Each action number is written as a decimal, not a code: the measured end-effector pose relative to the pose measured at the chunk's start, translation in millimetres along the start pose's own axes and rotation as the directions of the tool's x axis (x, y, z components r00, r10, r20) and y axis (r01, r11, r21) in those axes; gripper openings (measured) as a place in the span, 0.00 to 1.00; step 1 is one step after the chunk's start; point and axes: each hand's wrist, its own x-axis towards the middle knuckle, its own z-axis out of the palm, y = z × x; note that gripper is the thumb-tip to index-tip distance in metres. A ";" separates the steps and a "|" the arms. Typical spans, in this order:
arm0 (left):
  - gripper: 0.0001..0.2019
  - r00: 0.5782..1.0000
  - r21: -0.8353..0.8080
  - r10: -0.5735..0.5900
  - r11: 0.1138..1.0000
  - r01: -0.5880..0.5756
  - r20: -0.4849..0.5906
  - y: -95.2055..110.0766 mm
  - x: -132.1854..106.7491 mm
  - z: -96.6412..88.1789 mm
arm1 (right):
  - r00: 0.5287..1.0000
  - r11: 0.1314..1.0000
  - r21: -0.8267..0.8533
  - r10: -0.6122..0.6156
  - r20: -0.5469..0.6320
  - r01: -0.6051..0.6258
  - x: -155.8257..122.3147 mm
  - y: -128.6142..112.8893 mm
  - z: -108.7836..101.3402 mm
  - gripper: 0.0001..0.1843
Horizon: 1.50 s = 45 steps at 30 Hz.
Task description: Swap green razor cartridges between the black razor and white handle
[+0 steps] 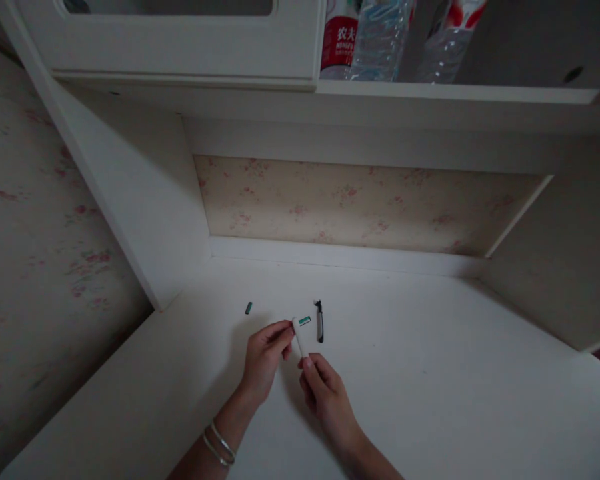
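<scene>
Both my hands hold a slim white piece point(299, 337) above the white tabletop. At its far end shows a small teal rectangle point(305, 321) with a dark edge, much like a razor blade cartridge. My left hand point(267, 357) pinches the upper left edge of the white piece between thumb and fingers. Lower down, the thumb and curled fingers of my right hand point(324, 387) grip its near end. Just beyond them lies a grey and black razor handle point(321, 321). A small dark green cartridge point(249, 308) rests farther left on the table.
The white desk point(430, 400) is bounded by side panels and a low back ledge point(340, 255). Overhead, a shelf point(455, 93) holds plastic bottles point(380, 40) beside a cabinet door point(190, 50). Flowered wallpaper point(350, 200) covers the wall behind. Two bangles point(220, 443) circle my left wrist.
</scene>
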 end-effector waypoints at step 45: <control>0.13 0.999 -0.074 -0.040 0.996 0.039 -0.017 -0.6 1.3 -0.5 | 0.999 0.999 0.031 0.038 0.032 -0.039 1.1 6.8 -2.9 0.23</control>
